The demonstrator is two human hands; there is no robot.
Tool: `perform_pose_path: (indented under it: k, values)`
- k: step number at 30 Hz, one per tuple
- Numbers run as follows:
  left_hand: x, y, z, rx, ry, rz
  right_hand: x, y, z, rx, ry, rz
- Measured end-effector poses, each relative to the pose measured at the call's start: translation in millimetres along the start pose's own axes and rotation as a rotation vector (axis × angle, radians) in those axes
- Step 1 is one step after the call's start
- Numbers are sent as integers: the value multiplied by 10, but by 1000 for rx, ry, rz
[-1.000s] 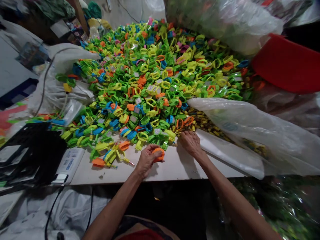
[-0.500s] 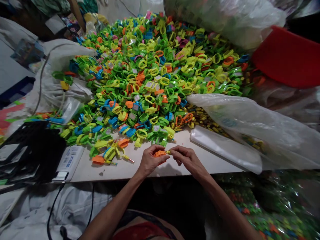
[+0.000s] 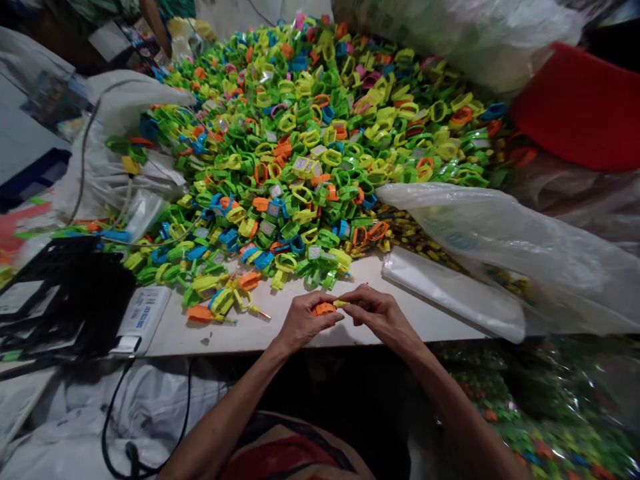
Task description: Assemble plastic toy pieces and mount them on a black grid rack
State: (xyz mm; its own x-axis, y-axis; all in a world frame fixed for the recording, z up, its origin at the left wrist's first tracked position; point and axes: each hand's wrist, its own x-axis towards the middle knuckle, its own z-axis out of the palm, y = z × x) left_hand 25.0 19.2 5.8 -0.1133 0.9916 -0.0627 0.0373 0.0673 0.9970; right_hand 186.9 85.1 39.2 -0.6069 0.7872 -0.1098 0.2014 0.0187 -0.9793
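Note:
Over the front of the white table my left hand (image 3: 303, 323) is closed around an orange plastic piece (image 3: 324, 309), shaped like the toy watches in the heap. My right hand (image 3: 379, 313) pinches a small yellow piece (image 3: 341, 304) between thumb and fingertips, right at the end of the orange one. Whether the two pieces are joined I cannot tell. Behind my hands rises a big heap of toy watches (image 3: 300, 157) in green, yellow, orange and blue. Left of my hands lie several loose ones, among them an orange watch (image 3: 199, 313) and a yellow-capped clear tube (image 3: 261, 313).
A folded clear plastic sleeve (image 3: 453, 293) lies at the right on the table (image 3: 227, 339). Behind it, a plastic bag (image 3: 505, 233) partly covers many small yellow pieces. A white box (image 3: 143, 313) and black trays (image 3: 55, 300) are on the left; a red scoop-like thing (image 3: 580, 107) is at upper right.
The right fingers have shifted slightly and the yellow piece shows more clearly at the orange one's end. The whole view has moved a little.

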Motion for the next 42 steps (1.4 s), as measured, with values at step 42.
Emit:
perform_pose_path:
  k: [42]
  values:
    - [-84,-36,-103,175,-85,-4,-10,-3,78,100,-178,97]
